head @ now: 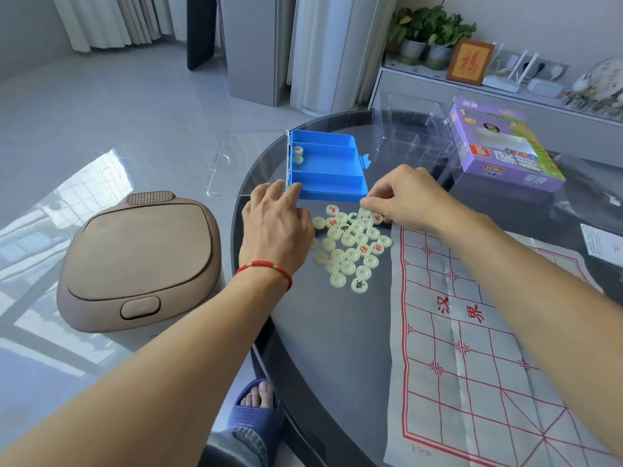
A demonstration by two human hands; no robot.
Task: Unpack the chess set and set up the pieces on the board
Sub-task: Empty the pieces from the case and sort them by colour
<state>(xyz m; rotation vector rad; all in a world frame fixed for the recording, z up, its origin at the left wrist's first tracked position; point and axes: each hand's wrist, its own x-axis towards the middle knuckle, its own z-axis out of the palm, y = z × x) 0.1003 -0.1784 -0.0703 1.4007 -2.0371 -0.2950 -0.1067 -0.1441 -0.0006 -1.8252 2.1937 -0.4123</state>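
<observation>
- Clear lid (249, 163): we note it hangs past the table's left edge; a nudge could tip the blue case (325, 166).
- Left hand (274, 227): fingers straight, tips touching the case's near-left corner, holding nothing; a push could slide the case off.
- Two pieces (298, 154) remain in the case's left end; we could overlook them.
- Loose pieces (350, 246): heaped near the left edge, many face down; a sweep may send some over.
- Right hand (403, 197): fingers curled onto the heap's far side; whether it pinches a piece, we cannot tell.
- Board sheet (488, 348): creased, bare, overhanging the near edge; pieces may sit crooked.
</observation>
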